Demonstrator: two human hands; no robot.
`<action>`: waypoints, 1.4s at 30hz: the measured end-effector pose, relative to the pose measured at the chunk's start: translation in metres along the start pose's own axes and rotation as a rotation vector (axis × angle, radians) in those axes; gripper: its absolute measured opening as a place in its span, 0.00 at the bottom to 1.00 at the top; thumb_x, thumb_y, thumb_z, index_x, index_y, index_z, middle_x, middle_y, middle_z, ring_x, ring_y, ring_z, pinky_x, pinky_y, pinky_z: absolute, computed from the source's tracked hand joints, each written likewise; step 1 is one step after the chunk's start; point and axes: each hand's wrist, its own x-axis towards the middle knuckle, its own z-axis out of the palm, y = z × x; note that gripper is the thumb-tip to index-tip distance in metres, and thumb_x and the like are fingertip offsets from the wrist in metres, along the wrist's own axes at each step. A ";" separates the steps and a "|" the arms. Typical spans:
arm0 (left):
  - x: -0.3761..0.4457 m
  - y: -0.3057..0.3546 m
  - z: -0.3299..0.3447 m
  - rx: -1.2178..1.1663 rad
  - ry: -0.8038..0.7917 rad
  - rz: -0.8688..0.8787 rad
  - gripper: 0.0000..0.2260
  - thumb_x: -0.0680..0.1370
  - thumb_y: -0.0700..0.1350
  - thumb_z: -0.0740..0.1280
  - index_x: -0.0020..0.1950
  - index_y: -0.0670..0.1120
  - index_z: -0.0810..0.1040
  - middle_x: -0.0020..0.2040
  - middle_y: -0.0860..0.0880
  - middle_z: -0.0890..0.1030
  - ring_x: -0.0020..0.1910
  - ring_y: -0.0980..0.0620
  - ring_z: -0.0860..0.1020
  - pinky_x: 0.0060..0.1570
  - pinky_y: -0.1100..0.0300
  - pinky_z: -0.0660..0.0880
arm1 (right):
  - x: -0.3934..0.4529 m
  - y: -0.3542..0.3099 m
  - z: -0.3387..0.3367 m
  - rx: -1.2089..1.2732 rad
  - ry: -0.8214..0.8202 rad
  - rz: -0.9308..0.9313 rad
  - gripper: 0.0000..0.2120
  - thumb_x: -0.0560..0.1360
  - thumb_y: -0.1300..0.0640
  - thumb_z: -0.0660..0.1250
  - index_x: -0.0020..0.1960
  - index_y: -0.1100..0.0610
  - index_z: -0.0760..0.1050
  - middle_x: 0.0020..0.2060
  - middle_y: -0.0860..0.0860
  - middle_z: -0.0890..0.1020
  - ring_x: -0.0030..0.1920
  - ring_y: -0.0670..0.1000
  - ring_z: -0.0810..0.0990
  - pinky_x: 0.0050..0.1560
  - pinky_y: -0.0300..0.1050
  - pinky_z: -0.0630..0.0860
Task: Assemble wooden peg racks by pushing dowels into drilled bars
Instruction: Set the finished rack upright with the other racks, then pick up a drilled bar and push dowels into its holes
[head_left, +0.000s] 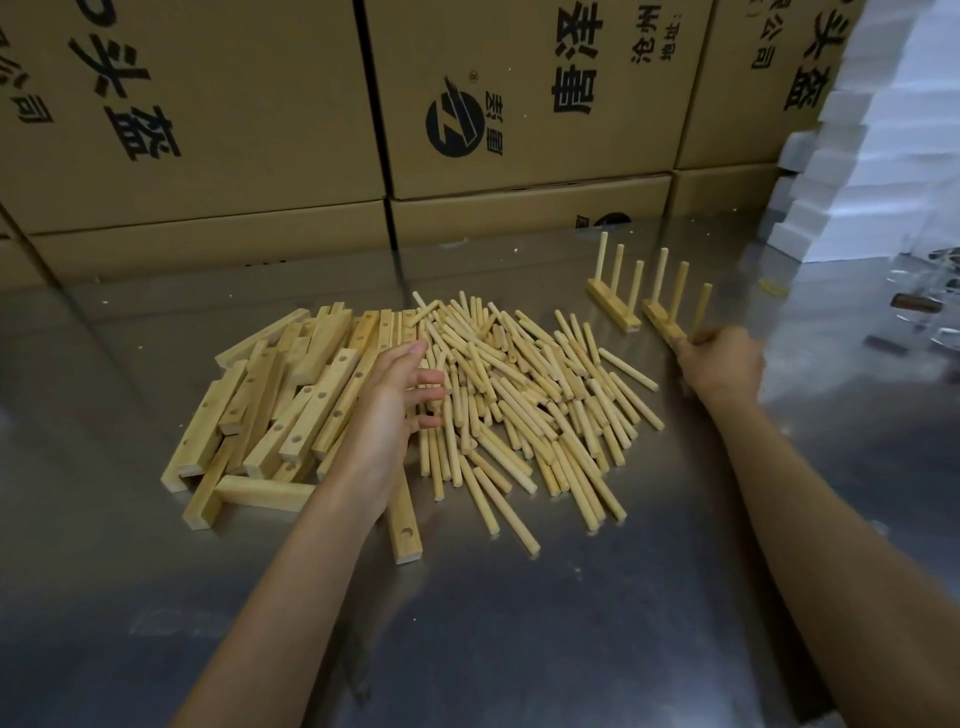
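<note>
Left hand (402, 395) open, fingers loose over dowel pile (524, 405) at 12 o'clock, right hand (719, 364) gripping near end of rack (670, 317) at 2 o'clock, bar end hidden by fingers.

L grip (402, 392) bare, R grip (724, 364) bare, forearms unsleeved, no gloves

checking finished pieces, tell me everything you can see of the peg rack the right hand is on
The pale wooden peg rack with three dowels is a short square-edged bar of light, unfinished-looking wood with three round dowels standing upright in a row along its top. It sits on the shiny metal table, right of the loose dowel pile, beside a second similar rack. The right hand grips its near end, hiding that part.
</note>
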 end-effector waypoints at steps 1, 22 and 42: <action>0.000 0.000 0.000 0.002 -0.003 -0.001 0.18 0.84 0.49 0.59 0.72 0.45 0.71 0.56 0.43 0.79 0.52 0.50 0.79 0.43 0.58 0.76 | 0.002 -0.002 0.002 -0.002 -0.011 0.003 0.13 0.79 0.50 0.68 0.55 0.59 0.82 0.44 0.58 0.83 0.46 0.57 0.82 0.46 0.50 0.78; -0.001 0.000 -0.004 0.011 -0.001 0.046 0.10 0.84 0.45 0.61 0.64 0.49 0.76 0.57 0.44 0.79 0.54 0.47 0.80 0.46 0.56 0.77 | 0.034 -0.021 0.020 0.343 -0.148 0.091 0.22 0.78 0.65 0.64 0.71 0.56 0.71 0.63 0.54 0.78 0.62 0.54 0.77 0.66 0.49 0.74; -0.002 0.011 -0.044 0.015 0.249 0.092 0.12 0.82 0.39 0.59 0.55 0.48 0.81 0.42 0.52 0.84 0.45 0.52 0.83 0.42 0.60 0.76 | -0.174 -0.136 0.027 -0.076 -0.909 -0.643 0.13 0.77 0.49 0.68 0.40 0.57 0.82 0.33 0.50 0.82 0.34 0.49 0.80 0.37 0.43 0.77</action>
